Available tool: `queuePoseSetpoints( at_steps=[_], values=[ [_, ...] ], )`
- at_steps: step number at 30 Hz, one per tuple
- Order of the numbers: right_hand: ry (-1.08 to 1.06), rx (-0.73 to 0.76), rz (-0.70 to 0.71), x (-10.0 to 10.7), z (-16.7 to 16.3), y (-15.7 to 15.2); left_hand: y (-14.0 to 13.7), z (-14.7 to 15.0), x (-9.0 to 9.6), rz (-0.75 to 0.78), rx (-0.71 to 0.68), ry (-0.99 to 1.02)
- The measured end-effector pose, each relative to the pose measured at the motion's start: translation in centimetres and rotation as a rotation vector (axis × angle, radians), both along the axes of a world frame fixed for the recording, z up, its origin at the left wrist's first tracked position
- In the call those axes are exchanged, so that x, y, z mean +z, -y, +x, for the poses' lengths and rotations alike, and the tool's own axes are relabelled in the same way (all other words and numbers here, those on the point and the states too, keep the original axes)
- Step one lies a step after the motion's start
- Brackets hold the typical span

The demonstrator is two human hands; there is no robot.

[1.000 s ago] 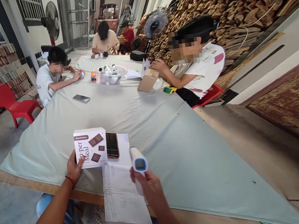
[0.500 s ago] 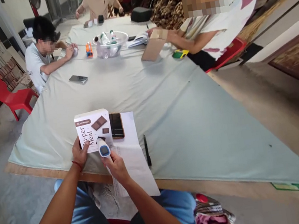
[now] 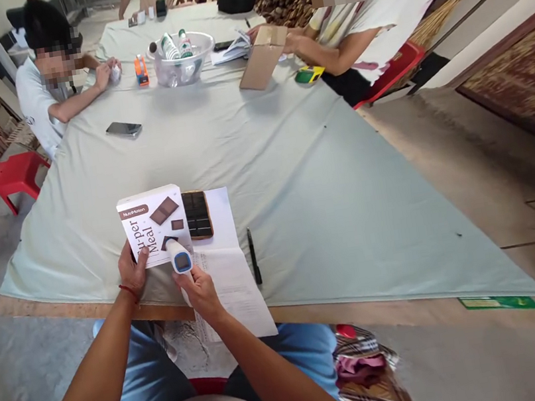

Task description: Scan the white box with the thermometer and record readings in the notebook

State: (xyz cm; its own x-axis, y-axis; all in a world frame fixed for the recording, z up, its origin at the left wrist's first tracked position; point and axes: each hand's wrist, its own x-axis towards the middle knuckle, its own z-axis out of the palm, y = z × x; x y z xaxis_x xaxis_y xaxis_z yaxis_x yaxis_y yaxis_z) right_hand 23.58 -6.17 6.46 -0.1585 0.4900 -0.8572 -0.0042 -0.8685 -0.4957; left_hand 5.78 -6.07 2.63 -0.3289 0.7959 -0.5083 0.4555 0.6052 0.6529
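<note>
Pale green cloth covers the long table (image 3: 294, 176), which runs away from the near edge toward stacked firewood and brick at the far end of an open, concrete-floored room.

At the near edge, left of centre, the left hand (image 3: 134, 274) grips the lower corner of a white snack box (image 3: 153, 224), fingers closed on the card, so that the box stands tilted up off the cloth. Just to its right the right hand (image 3: 199, 291) is wrapped around the handle of a white infrared thermometer (image 3: 181, 261), whose head is aimed at the box's printed face and all but touches it. I judge the reading to be in progress: the box is presented and the gun pointed, but the blue display is too small to read.

Behind the box lies a dark phone (image 3: 197, 214) on a sheet of paper (image 3: 232, 279) overhanging the near edge; a black pen (image 3: 253, 256) lies beside it. Farther off, other people sit around a clear bowl (image 3: 180, 56) of bottles and a cardboard box (image 3: 262, 57).
</note>
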Motion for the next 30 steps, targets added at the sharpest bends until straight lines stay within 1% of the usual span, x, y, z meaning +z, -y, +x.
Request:
queuePoseSetpoints(
  at_steps=[3,10,21,26,30],
  values=[
    [-0.032,-0.013,-0.023,0.2,0.0,-0.3,-0.1,0.0,0.1,0.003,-0.004,-0.005],
    [-0.012,0.003,-0.008,0.3,0.1,-0.5,0.0,-0.1,0.1,0.007,-0.017,-0.009],
    [-0.049,-0.008,-0.073,0.6,0.2,-1.0,-0.2,0.0,0.3,-0.018,0.004,-0.006],
    [-0.064,0.009,-0.067,1.5,0.8,-1.4,0.2,-0.3,-0.1,-0.049,0.016,0.01],
    [-0.04,-0.02,-0.017,2.8,2.6,-2.1,0.5,-0.6,-0.5,-0.045,0.059,0.012]
  ],
)
